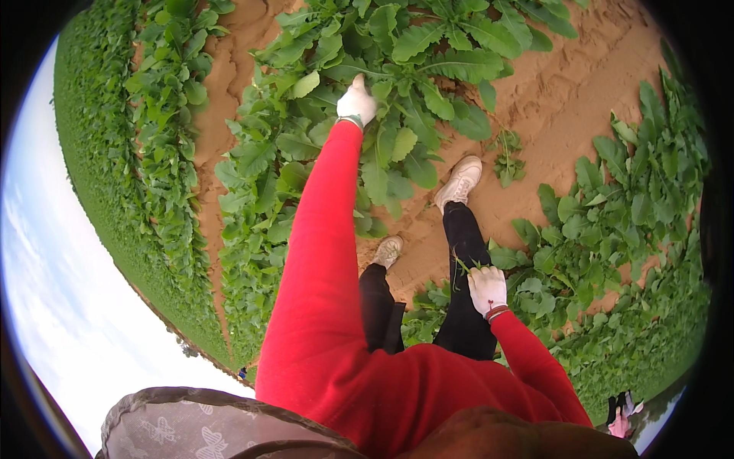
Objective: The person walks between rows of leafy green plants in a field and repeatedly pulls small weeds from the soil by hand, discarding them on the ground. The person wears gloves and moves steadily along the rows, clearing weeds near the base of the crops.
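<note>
My left hand [356, 105], in a white glove, reaches out among the broad lobed leaves of a leafy green crop plant [401, 74]. One finger or the thumb points forward; the other fingers are hidden beneath the hand, so its grip cannot be made out. Close to my right thigh, my right hand [487, 288], also in a white glove, is closed on a small bunch of thin green weeds [469, 266]. A red cord circles that wrist.
Sandy soil [545, 109] runs between crop rows. My right shoe [460, 181] and left shoe [389, 251] stand on it, near an uprooted-looking sprig [507, 158]. More crop plants [622, 195] grow at the right. People [621, 414] appear far off at lower right.
</note>
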Available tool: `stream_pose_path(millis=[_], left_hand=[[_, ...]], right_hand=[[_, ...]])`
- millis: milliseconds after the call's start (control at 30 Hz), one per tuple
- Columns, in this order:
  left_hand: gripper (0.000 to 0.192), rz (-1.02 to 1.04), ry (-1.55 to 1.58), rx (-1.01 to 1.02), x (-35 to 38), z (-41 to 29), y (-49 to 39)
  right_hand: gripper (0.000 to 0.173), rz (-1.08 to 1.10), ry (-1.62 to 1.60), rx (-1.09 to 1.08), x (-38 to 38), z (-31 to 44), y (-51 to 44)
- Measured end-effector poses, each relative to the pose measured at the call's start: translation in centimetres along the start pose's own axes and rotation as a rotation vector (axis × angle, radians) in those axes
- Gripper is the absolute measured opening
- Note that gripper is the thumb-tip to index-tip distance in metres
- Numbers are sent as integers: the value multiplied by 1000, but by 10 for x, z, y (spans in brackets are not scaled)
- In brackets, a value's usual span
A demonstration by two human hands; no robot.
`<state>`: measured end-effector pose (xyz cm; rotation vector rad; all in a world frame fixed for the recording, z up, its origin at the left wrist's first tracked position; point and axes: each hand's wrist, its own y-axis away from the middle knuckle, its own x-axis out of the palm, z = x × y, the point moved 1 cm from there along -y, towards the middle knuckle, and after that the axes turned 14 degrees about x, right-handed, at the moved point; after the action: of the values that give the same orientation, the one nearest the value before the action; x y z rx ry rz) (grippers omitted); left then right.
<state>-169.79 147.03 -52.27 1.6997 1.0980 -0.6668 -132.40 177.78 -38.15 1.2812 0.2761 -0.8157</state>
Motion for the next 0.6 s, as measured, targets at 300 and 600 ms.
stream_pose_path(millis=[300,600], left_hand=[[63,223,-90,-73,-4,-19,7],[54,109,-108,-70,13,-21,8]], right_hand=[[15,-22,-19,41,7,-12,8],[15,-44,-78,71,11,-20,10]])
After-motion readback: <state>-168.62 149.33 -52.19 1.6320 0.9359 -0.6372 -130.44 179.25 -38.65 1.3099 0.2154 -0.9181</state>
